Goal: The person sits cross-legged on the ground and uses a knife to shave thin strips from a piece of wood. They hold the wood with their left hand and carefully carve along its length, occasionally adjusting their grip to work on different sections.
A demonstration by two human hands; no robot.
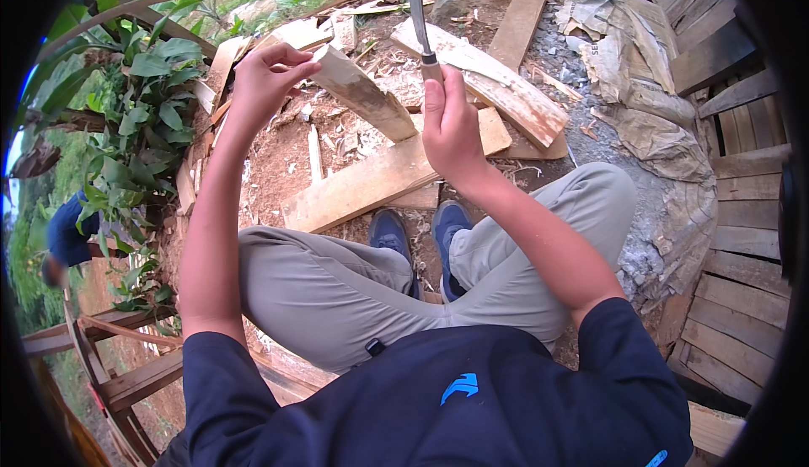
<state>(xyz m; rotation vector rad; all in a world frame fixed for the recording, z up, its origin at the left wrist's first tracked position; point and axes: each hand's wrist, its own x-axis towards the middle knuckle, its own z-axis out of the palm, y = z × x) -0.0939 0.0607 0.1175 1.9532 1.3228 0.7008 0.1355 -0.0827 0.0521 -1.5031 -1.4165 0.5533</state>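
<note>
My right hand (452,126) is closed round the wooden handle of a large knife (416,8). Its long, slightly curved dark blade points up and away from me. At the far left, my left hand (271,77) has its fingers bent together, with the tips at the upper end of a rough piece of wood (362,92). That piece stands tilted, and its lower end rests on a flat plank (362,180) lying across the ground before my feet. Part of the plank is hidden behind my right hand.
Beyond my right hand lie a pale, partly shaved slab (497,83) and a brown board (520,22). Wood scraps and shavings litter the soil. Crumpled paper sacks (632,88) and a slatted wooden wall (742,256) are at right. Leafy plants (156,88) and a bent-over person (69,231) are at left.
</note>
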